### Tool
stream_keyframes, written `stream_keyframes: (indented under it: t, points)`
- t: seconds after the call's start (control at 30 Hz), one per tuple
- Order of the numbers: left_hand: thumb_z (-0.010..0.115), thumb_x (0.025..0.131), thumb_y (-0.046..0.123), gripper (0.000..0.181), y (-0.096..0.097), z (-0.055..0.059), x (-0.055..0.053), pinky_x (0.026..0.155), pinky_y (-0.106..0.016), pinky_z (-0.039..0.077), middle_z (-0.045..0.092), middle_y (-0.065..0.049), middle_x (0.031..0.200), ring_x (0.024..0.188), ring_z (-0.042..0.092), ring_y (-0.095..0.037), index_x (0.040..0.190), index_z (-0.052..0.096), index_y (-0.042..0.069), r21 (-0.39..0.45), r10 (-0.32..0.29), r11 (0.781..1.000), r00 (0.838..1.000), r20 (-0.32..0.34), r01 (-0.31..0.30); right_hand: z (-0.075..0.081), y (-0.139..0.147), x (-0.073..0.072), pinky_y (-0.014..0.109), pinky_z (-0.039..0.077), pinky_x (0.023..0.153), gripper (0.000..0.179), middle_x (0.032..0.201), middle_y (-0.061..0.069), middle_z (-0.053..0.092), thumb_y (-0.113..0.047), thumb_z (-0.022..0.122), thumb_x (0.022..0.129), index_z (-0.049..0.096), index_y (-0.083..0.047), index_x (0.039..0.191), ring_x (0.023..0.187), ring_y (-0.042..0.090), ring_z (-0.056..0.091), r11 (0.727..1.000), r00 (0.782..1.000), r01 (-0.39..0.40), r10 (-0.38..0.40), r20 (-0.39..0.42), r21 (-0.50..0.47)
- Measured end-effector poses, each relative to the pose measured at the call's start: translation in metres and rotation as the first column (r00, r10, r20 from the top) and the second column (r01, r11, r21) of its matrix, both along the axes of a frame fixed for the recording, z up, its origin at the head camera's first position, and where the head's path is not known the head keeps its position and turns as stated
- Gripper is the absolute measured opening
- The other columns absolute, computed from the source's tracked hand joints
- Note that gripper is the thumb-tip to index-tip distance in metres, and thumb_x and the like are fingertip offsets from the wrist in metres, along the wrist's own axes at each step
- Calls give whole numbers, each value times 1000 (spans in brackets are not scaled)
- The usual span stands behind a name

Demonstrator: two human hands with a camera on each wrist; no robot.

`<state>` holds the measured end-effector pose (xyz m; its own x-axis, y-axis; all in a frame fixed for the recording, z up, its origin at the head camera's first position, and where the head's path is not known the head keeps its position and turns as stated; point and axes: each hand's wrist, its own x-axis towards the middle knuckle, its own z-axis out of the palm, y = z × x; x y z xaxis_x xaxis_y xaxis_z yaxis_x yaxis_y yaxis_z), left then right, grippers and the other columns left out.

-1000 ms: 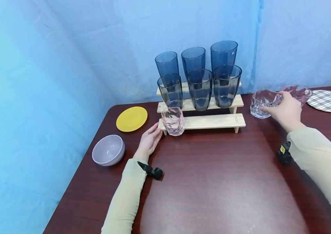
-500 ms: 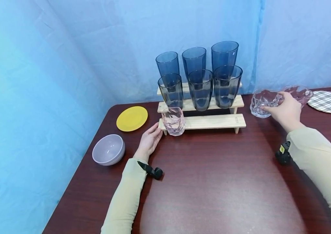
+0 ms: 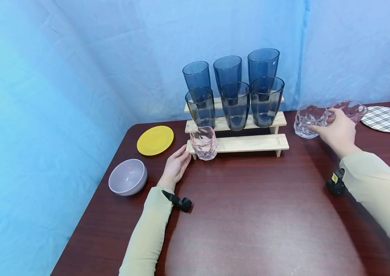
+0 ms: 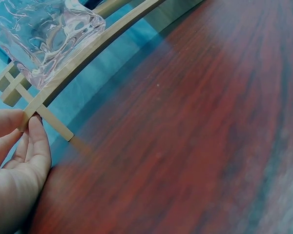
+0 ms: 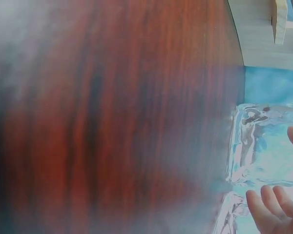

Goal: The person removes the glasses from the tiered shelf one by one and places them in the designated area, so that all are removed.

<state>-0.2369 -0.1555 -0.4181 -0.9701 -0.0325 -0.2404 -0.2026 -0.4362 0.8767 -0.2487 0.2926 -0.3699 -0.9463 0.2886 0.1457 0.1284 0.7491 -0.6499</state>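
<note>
My left hand (image 3: 177, 165) pinches the left end of the lowest shelf of a tiered wooden rack (image 3: 250, 143). In the left wrist view, the thumb lies above the shelf end and fingers are below it. A pinkish faceted glass tumbler (image 3: 204, 144) stands on that shelf just beside this hand. At the right, my right hand (image 3: 340, 131) holds a clear faceted glass tumbler (image 3: 304, 122), thumb on the near side and fingers on the right. Another pinkish glass (image 3: 358, 109) is right behind the hand, partly hidden. Its neighbour's base (image 5: 237, 146) appears close to the table in the right wrist view.
Several tall blue-grey glasses (image 3: 236, 107) stand on the rack's upper two tiers. A yellow plate (image 3: 155, 140) and a lilac bowl (image 3: 127, 177) are at the left. A checked round mat (image 3: 387, 119) lies far right. Blue cloth (image 3: 146, 57) hangs behind the table (image 3: 250, 214).
The right thumb and the clear tumbler have shifted very slightly. The left hand stays at the rack's end.
</note>
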Motion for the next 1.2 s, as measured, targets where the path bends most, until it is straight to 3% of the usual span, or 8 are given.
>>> stream_keyframes:
  t: [0.27, 0.57, 0.6, 0.7, 0.8, 0.97, 1.03, 1.2]
  points:
    - [45, 96, -5, 47, 1, -1, -2, 76, -14, 50, 44, -18, 136, 87, 58, -5, 142, 39, 0, 0, -2, 1000, 1000, 3, 2, 4, -5, 10, 60, 36, 92, 85, 122, 35, 49, -41, 65, 86, 25, 4, 146, 110, 49, 46, 1000, 1000, -24, 24, 17, 3]
    - [44, 96, -5, 47, 1, 0, -1, 77, -13, 50, 40, -21, 143, 86, 59, -4, 143, 38, -1, 16, -8, 1000, 1000, -9, 8, 8, -19, 22, 57, 40, 88, 77, 119, 33, 52, -34, 67, 86, 31, 2, 144, 103, 45, 55, 999, 998, -27, 25, -65, -34]
    - [44, 96, -5, 47, 1, 0, -1, 77, -13, 50, 39, -21, 143, 86, 58, -5, 143, 38, -1, 13, -9, 1000, 1000, -9, 9, 8, -21, 23, 52, 42, 86, 75, 118, 32, 53, -33, 67, 86, 33, 2, 143, 101, 42, 56, 999, 996, -25, 22, -82, -35]
    - [45, 96, -5, 47, -1, 0, 0, 77, -14, 50, 41, -21, 142, 87, 58, -5, 142, 39, -1, 8, -6, 1000, 1000, -8, 6, 7, -27, 27, 28, 45, 75, 72, 117, 30, 55, -32, 69, 85, 38, 1, 140, 83, 13, 60, 998, 992, -35, 28, -125, -58]
    - [46, 96, -5, 47, -1, 0, 0, 77, -14, 50, 46, -18, 136, 87, 58, -5, 142, 40, 0, 4, 1, 1000, 1000, 0, -1, 6, -35, 31, 8, 34, 62, 72, 116, 28, 57, -34, 70, 83, 40, 0, 139, 76, -4, 49, 994, 989, -65, 52, -140, -90]
    - [46, 96, -5, 47, -2, -1, 0, 77, -14, 50, 48, -15, 128, 88, 58, -6, 142, 40, 0, -2, 5, 1000, 1000, 1, -5, 6, -52, 37, 5, 33, 63, 72, 116, 27, 57, -35, 71, 83, 41, 0, 138, 96, 32, 60, 983, 980, -137, 117, -161, -120]
    - [45, 96, -5, 47, -2, -1, -1, 77, -14, 50, 47, -16, 132, 88, 58, -6, 142, 40, 0, 3, 5, 1000, 1000, 6, -5, 8, -60, 40, 7, 34, 64, 71, 115, 28, 58, -34, 72, 82, 42, 0, 137, 99, 38, 59, 980, 974, -165, 144, -176, -113]
    - [46, 96, -4, 46, 0, 0, -2, 77, -14, 50, 42, -19, 143, 90, 58, -6, 142, 41, 1, 8, 1, 1000, 1000, 20, -1, 12, -79, 48, 8, 36, 67, 65, 110, 24, 62, -30, 74, 81, 48, -1, 132, 81, 2, 60, 970, 953, -220, 190, -236, -106]
